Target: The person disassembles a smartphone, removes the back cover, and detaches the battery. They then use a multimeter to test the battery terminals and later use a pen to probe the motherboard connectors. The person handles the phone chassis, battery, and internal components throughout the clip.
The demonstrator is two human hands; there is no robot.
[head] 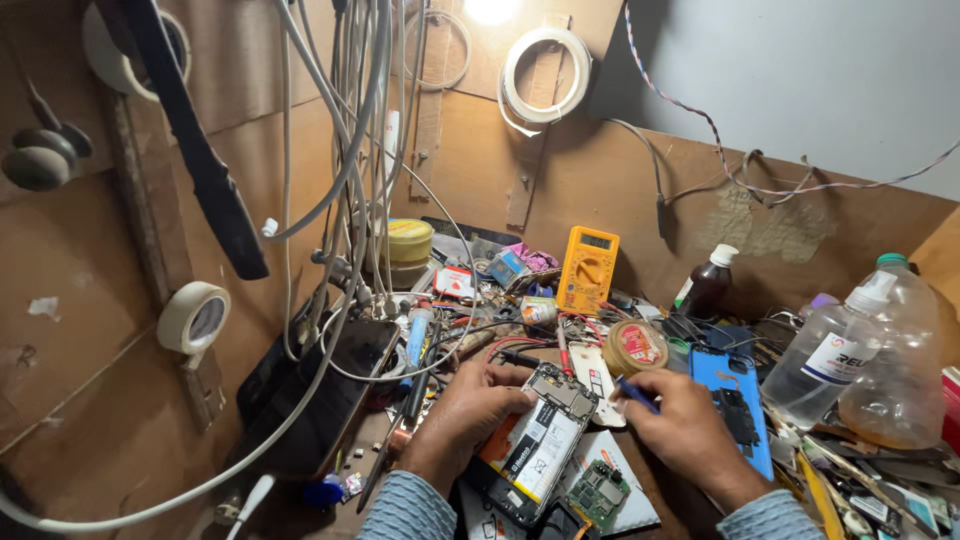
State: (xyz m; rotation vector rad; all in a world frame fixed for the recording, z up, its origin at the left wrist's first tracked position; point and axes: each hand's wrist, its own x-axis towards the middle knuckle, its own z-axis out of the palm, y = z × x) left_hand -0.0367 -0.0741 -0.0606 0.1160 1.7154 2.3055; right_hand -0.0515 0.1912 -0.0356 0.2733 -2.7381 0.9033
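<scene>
An opened smartphone [540,440] with its back cover off lies on the cluttered bench, its battery and circuit board exposed. My left hand [465,415] grips the phone along its left edge near the top. My right hand [680,425] holds a thin blue-handled tool [636,393] whose tip points at the phone's upper right corner. A loose green circuit board [598,492] lies just below the phone.
A yellow multimeter [588,268] leans at the back. A blue phone case [730,400], clear plastic bottles [880,350], a dark bottle [706,285] and a round tin [634,347] stand to the right. Hanging cables [350,180], a dark tablet [320,400] and tape rolls [195,318] fill the left.
</scene>
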